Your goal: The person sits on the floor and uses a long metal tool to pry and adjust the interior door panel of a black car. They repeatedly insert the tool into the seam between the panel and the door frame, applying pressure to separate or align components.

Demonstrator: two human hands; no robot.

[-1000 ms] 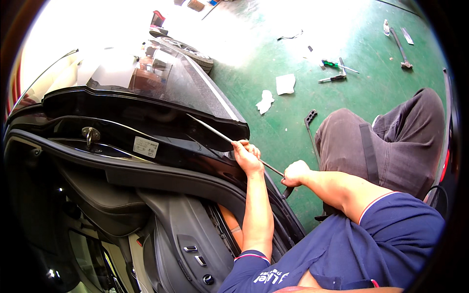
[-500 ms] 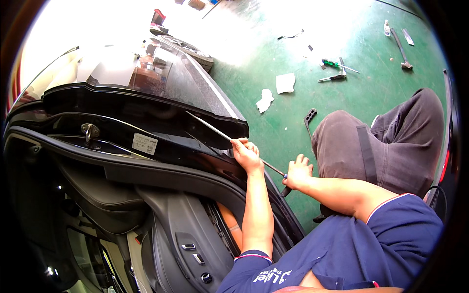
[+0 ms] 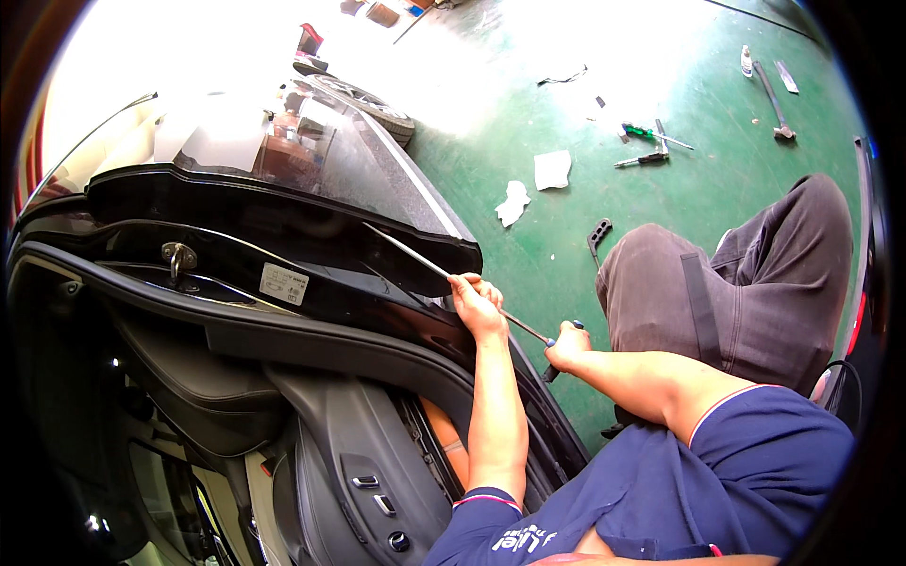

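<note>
A long metal rod [image 3: 412, 252] runs slantwise along the black car body, its far end meeting the dark edge below the rear glass. My left hand [image 3: 479, 307] is closed around the middle of its shaft, beside the body edge. At the rod's near end, my right hand [image 3: 569, 346] is wrapped round a dark handle with blue ends, mostly hidden by the fingers. Below the rod, the car's door opening shows a metal striker loop [image 3: 176, 262] and a white label [image 3: 283, 283].
Beside my knee lies a black-handled tool [image 3: 598, 236]. Farther off on the green floor are white paper pieces [image 3: 552, 171], a green screwdriver [image 3: 651, 132], a hammer [image 3: 774, 104] and a small bottle [image 3: 746, 62]. A dark car seat [image 3: 368, 443] fills the lower left.
My right hand's fingers, spread apart before, have closed round the rod's handle. My left hand keeps its grip on the shaft. The view has shifted slightly.
</note>
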